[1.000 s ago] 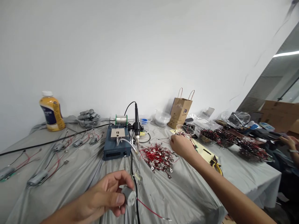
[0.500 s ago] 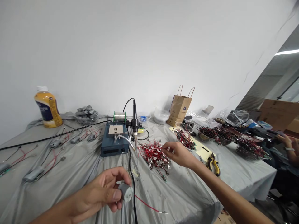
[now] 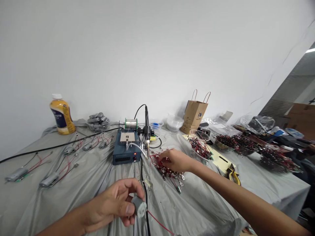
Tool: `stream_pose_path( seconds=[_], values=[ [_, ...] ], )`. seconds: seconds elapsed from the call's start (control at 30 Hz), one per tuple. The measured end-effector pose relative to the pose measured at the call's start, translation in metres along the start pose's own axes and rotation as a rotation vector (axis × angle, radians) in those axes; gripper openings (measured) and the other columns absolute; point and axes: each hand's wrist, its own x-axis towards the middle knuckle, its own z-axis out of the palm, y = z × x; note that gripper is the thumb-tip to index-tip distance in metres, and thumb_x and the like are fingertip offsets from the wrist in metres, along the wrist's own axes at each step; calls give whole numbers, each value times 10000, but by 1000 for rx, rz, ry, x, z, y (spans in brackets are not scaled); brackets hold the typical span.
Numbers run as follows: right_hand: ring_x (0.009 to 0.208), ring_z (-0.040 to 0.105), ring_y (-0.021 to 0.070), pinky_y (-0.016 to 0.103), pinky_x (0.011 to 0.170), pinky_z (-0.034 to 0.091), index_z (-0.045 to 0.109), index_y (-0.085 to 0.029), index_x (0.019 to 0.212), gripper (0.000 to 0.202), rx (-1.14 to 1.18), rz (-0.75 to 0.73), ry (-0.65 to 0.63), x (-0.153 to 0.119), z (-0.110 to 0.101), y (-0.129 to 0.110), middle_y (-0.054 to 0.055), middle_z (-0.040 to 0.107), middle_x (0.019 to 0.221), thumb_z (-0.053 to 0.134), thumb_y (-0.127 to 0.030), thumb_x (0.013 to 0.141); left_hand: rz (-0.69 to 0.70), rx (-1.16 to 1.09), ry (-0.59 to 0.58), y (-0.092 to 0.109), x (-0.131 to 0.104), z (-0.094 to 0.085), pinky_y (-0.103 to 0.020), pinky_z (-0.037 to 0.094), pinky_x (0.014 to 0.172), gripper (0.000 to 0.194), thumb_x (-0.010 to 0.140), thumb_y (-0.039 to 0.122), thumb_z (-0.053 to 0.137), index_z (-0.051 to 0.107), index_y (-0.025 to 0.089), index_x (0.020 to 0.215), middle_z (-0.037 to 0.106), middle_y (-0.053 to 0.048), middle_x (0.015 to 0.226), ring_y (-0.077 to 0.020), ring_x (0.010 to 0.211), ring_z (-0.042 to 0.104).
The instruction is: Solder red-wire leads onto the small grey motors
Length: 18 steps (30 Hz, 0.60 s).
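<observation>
My left hand (image 3: 123, 205) grips a small grey motor (image 3: 138, 206) between thumb and fingers, its pale end cap turned to the right. From the motor a red wire (image 3: 161, 223) trails down to the lower edge of the view. My right hand (image 3: 173, 160) reaches into a heap of red wire leads with metal terminals (image 3: 169, 172). Its fingers are curled and closed among the wires, and what they pinch is hidden. Just left of that heap, a soldering iron (image 3: 147, 137) is held tip-down in a stand beside a blue soldering station (image 3: 125, 154).
A solder spool (image 3: 131, 124) sits on the station. Several wired motors (image 3: 49, 180) lie at left, near a yellow bottle (image 3: 62, 114) and a bowl of motors (image 3: 98, 123). At right are pliers (image 3: 233, 175), bowls of wires (image 3: 200, 147) and a paper bag (image 3: 195, 114). A black cable (image 3: 145, 196) crosses the cloth.
My right hand has moved left and deeper into the wire heap. My left hand still holds the motor. The view has turned slightly left, and a red light now shows on the station.
</observation>
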Motion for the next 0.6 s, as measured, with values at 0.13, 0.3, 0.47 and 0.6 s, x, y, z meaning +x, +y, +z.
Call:
stream_pose_path(
  seconds=[0.13, 0.3, 0.47, 0.6],
  values=[
    [693, 577, 111, 201, 614, 402, 696, -167, 973, 206, 54, 75, 18, -8, -10, 0, 27, 697, 856, 598, -113, 800, -4, 8, -3, 0, 0, 1, -164, 540, 556, 387, 679, 333, 897, 692, 189, 974, 629, -12, 893, -68, 607, 634],
    [650, 545, 102, 196, 569, 393, 648, -155, 924, 127, 118, 139, 34, -43, -39, -1, 15, 650, 782, 610, -151, 803, -8, -20, 0, 2, 0, 3, -144, 529, 537, 382, 667, 330, 906, 696, 190, 954, 635, -9, 911, -65, 610, 649],
    [719, 574, 117, 222, 635, 452, 682, -177, 1073, 219, 213, 141, 24, -86, -70, -4, 38, 671, 860, 561, -217, 895, -3, -39, -10, 2, 1, 2, -164, 547, 566, 373, 685, 335, 899, 707, 196, 972, 635, -5, 893, -71, 610, 658],
    [776, 609, 133, 250, 691, 476, 727, -188, 927, 157, -1, 112, 26, -93, -85, -12, 51, 689, 908, 580, -219, 883, 62, -58, 1, 5, 2, 3, -185, 565, 612, 308, 731, 342, 870, 727, 197, 963, 632, -9, 887, -100, 694, 679]
  ],
)
